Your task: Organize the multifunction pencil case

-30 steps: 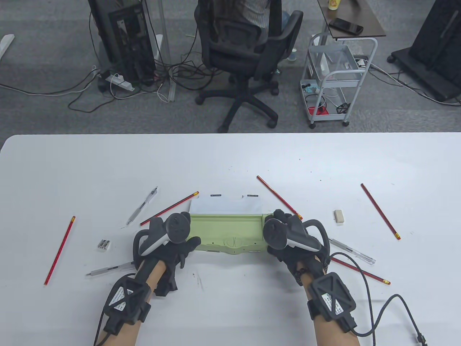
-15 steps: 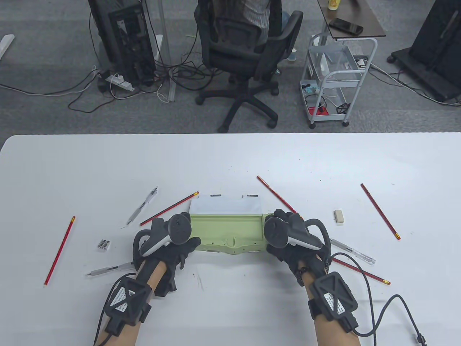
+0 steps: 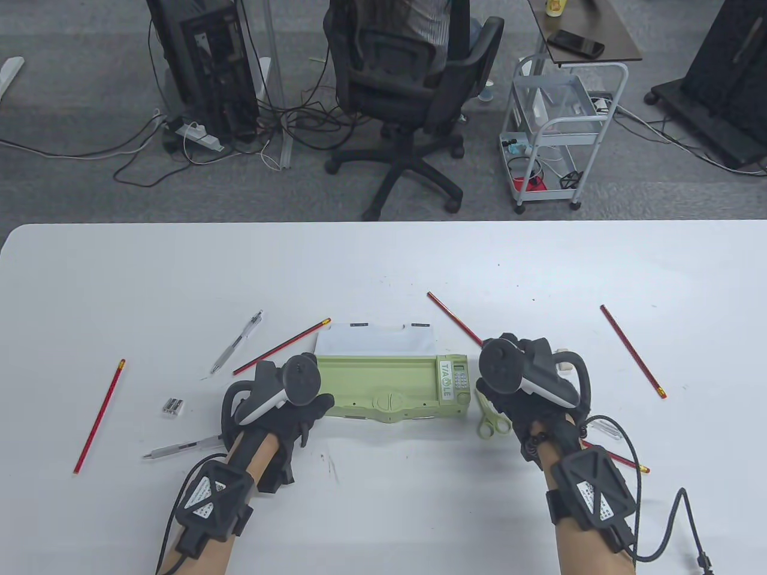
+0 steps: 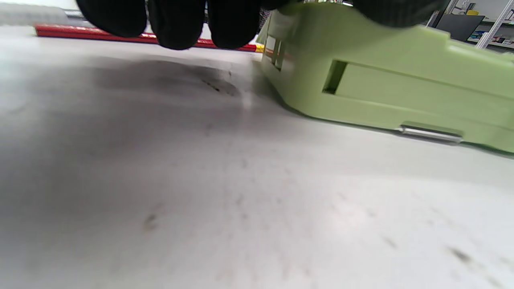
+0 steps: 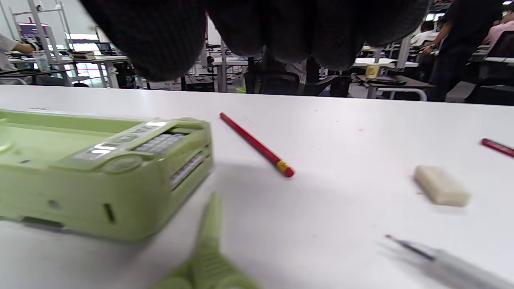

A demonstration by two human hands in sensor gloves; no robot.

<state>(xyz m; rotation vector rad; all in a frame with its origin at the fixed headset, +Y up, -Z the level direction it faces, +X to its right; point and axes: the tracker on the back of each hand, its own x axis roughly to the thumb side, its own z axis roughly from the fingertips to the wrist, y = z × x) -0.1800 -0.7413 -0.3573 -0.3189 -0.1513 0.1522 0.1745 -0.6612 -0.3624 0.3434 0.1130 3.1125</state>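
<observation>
My left hand (image 3: 281, 401) steadies the green pencil case (image 3: 389, 383) mid-bench for loading. Right hand (image 3: 527, 389) holds nothing, fingers loose, hovering over green scissors (image 3: 492, 416) beside the case.

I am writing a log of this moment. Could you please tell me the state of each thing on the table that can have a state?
green pencil case: open, white lid folded back, tray looks empty
green scissors: closed, flat beside the case
left hand: rests on the case's left end
right hand: off the case, holds nothing
white eraser: lies loose
</observation>
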